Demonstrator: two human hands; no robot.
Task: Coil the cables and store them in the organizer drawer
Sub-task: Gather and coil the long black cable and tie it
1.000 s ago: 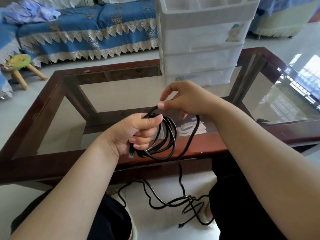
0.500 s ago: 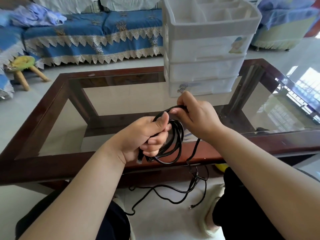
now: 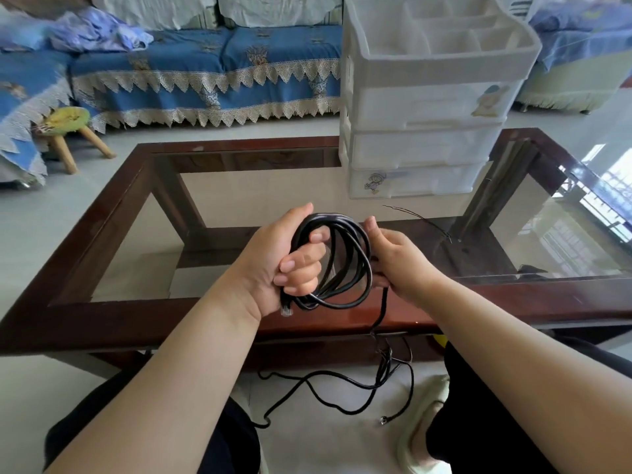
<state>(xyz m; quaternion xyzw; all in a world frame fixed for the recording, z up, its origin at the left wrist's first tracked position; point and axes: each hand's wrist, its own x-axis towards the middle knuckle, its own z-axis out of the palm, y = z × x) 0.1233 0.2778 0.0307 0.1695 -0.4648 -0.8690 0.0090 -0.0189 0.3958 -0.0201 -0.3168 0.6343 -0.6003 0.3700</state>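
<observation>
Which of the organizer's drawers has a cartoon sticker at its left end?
The bottom drawer: its sticker sits at the left end. The top drawer has its sticker at the right, and the middle drawer shows none.

Home living room: lace-trimmed blue sofa [image 3: 205,66], glass-top coffee table [image 3: 113,316], small wooden stool [image 3: 68,126].

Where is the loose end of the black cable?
In the head view, the cable's loose end lies on the floor at lower right, below the table edge and beside a pale shoe.
</observation>
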